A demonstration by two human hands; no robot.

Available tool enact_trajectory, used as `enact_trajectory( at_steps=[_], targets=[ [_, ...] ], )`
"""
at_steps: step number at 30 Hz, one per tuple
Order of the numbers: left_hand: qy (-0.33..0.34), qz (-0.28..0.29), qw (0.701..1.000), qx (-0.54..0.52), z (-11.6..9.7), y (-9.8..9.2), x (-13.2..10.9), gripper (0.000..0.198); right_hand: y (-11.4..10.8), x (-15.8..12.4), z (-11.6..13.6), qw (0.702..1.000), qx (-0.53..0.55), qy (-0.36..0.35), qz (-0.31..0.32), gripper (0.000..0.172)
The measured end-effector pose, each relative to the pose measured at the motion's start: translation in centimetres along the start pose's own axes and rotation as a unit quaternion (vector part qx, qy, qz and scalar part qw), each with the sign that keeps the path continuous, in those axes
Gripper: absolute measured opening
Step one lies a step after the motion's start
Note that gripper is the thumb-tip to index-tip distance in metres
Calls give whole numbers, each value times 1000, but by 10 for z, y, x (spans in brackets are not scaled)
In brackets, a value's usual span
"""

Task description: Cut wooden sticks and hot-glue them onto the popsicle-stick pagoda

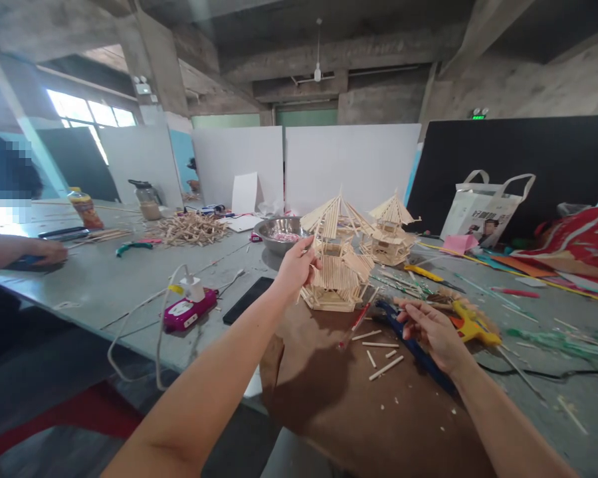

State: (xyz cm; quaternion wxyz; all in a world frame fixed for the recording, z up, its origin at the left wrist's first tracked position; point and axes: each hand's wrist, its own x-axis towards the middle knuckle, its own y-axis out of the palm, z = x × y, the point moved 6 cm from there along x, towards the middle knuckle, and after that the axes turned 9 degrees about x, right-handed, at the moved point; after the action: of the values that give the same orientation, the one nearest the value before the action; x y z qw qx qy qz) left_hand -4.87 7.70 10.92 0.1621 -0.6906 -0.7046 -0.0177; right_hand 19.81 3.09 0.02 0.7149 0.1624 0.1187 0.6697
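Note:
A model pagoda (336, 275) built from thin wooden sticks stands on a brown board (323, 392). My left hand (296, 269) is closed on its left side, between the upper and lower roofs. To the right of the model, my right hand (431, 330) hovers with thumb and fingers pinched together; whatever they hold is too small to make out. Under that hand lies a dark blue tool (413, 342), partly hidden. Several short wooden sticks (386, 367) and a red-tipped clear rod (363, 315) lie in front of the model.
A second stick pagoda (389, 232) and a metal bowl (279, 234) stand behind. A yellow glue gun (473, 323) and a yellow cutter (423, 272) lie right. Left are a phone (249, 300), a purple power strip (189, 310), a stick pile (192, 229) and another person's hand (50, 252).

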Motion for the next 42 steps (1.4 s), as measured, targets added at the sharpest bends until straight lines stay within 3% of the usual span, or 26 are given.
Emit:
enact_trajectory(
  at_steps=[14, 24, 31, 42],
  targets=[
    [-31, 39, 998, -49, 7, 8, 2, 39, 5, -2, 3, 1000, -8, 5, 7, 35],
    [-37, 16, 997, -69, 0, 10, 6, 11, 1, -3, 2, 1000, -5, 7, 0, 35],
    [-54, 38, 997, -38, -3, 13, 9, 20, 1, -2, 2, 1000, -1, 7, 9, 34],
    [-29, -27, 991, -129, -2, 4, 14, 17, 1, -2, 2, 1000, -8, 2, 8, 34]
  ],
)
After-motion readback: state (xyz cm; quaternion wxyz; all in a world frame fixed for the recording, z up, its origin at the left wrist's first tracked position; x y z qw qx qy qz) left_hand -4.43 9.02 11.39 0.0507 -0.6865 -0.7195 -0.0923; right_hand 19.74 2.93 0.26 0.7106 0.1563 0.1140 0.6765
